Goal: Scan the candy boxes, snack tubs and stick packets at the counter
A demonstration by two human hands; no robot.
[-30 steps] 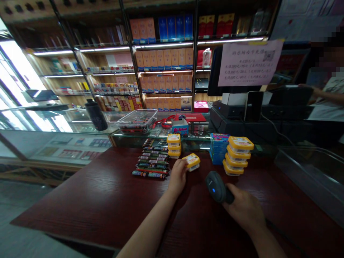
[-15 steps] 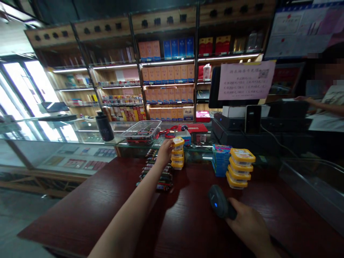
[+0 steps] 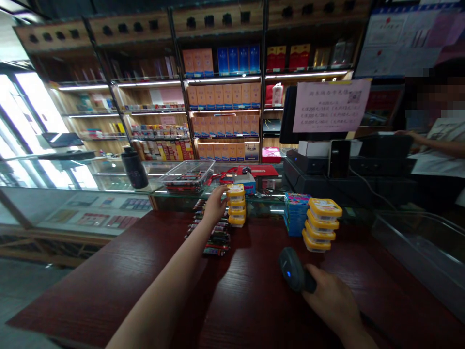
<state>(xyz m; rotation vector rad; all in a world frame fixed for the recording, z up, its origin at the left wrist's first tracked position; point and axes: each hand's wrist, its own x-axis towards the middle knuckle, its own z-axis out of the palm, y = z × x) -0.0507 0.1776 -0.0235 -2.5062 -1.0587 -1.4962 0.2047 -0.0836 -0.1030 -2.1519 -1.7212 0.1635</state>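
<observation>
Left hand (image 3: 217, 202) stretched out to the far edge of the dark red counter (image 3: 119, 276), fingers curled against the side of a stack of 4 yellow-lidded tubs (image 3: 236, 205); whether pinching the top tub or merely touching it, cannot tell. Right hand (image 3: 332, 301) low and near, wrapped shut around the handle of a black barcode scanner (image 3: 290, 262), blue light showing, head aimed toward the middle of the counter. Just left of the small stack, under the reaching wrist, a row of slim wrapped sticks (image 3: 212, 232). To the right, well apart from the left hand, a second stack of 4 tubs (image 3: 322, 224), each skewed off the one below, beside a pile of blue packs (image 3: 297, 214). Behind, a glass case with a clear tray (image 3: 187, 175) and a dark tumbler (image 3: 134, 168); another person's arm (image 3: 432, 140) at far right. Likely trouble: a sideways nudge toppling the small stack toward the glass edge; forearm sweeping the sticks on withdrawal; the already crooked right stack sliding if bumped by the scanner or its cord.
</observation>
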